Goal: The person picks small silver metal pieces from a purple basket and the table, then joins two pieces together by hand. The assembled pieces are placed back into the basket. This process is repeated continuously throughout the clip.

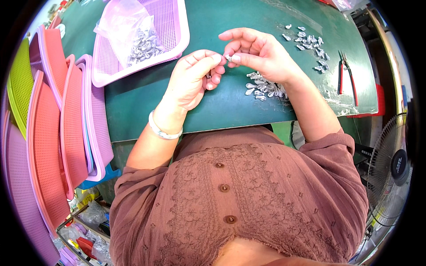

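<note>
Squeezed off-centre, the tiny silver piece [228, 58] pinched by the fingers of the right hand [265, 54], beside the left hand [191, 75] whose curled fingers' hold I can't tell, could slip among the near grey teardrop pieces [261, 85].

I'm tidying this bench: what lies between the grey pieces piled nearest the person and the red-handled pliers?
In the head view, the right forearm lies between pile and pliers, with bare green tabletop from forearm to pliers.
</note>
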### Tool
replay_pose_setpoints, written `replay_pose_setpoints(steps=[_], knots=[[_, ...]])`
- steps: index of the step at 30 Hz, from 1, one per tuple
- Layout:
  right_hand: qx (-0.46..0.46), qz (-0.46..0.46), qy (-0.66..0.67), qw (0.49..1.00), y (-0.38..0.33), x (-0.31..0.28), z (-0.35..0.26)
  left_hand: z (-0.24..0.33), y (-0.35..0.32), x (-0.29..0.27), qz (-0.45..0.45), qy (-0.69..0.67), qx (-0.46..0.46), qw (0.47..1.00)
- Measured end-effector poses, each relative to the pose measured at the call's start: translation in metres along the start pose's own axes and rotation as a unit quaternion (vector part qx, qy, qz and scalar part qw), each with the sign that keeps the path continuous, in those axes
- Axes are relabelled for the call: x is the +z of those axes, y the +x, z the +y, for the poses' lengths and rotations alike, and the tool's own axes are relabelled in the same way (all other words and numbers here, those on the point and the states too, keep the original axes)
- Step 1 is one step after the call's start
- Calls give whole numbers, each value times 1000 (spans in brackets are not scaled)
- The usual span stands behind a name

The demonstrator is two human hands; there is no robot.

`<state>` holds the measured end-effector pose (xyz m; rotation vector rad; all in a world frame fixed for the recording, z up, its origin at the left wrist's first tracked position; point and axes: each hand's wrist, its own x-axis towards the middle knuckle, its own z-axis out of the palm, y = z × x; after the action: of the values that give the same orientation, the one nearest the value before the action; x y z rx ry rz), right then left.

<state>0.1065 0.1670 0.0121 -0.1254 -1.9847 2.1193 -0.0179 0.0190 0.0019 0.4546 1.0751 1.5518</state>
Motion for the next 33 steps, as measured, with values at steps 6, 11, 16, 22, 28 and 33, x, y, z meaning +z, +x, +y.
replay_pose_setpoints(steps=[6, 11, 16, 22, 28, 33], knots=[[-49, -3, -100, 994, -1, 2, 3, -1, -1, 4, 29, 72, -4, 997], [-66, 13, -85, 994, -1, 6, 2, -3, 0, 3, 34, 66, -2, 997], [-70, 16, -85, 994, -1, 5, 4, -3, 0, 3, 37, 64, 5, 997], [-68, 20, -102, 992, 0, 3, 4, -4, 1, 2, 34, 59, 11, 998], [-61, 20, -105, 992, -1, 3, 3, -5, 2, 0, 25, 57, 18, 998], [-61, 19, -103, 993, -1, 3, 4, -5, 2, -1, 23, 56, 17, 998]])
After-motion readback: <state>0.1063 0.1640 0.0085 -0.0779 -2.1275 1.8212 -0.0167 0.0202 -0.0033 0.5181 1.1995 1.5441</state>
